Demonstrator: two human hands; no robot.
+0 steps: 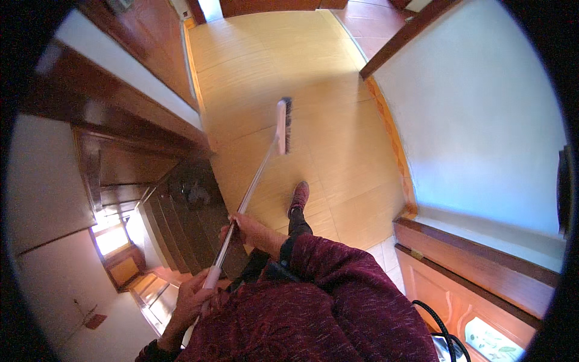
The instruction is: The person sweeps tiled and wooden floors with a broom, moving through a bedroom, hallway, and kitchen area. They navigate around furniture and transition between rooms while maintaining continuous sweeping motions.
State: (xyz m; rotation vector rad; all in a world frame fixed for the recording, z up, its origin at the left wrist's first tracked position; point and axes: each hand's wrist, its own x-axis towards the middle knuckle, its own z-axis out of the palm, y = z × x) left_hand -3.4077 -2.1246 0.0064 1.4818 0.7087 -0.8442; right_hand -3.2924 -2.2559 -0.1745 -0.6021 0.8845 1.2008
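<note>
I hold a broom with a slim metallic handle (258, 174) in both hands. Around the pink grip near the handle's upper end, my left hand (193, 294) is closed, close to my body. Farther down the shaft my right hand (246, 233) wraps the handle, with the arm in a maroon sleeve. The pink broom head (281, 126) is on the tan floor (348, 149) ahead of me, its dark bristles (288, 126) facing right. Behind the broom head one foot in a maroon shoe (299, 197) stands on the floor.
To the left, dark stairs (181, 231) drop away beside the floor's edge. A white wall (470, 122) with an orange tiled skirting (393, 140) runs along the right. A wooden door (443, 285) is at lower right. Reddish tiles (368, 20) lie beyond a doorway at the top.
</note>
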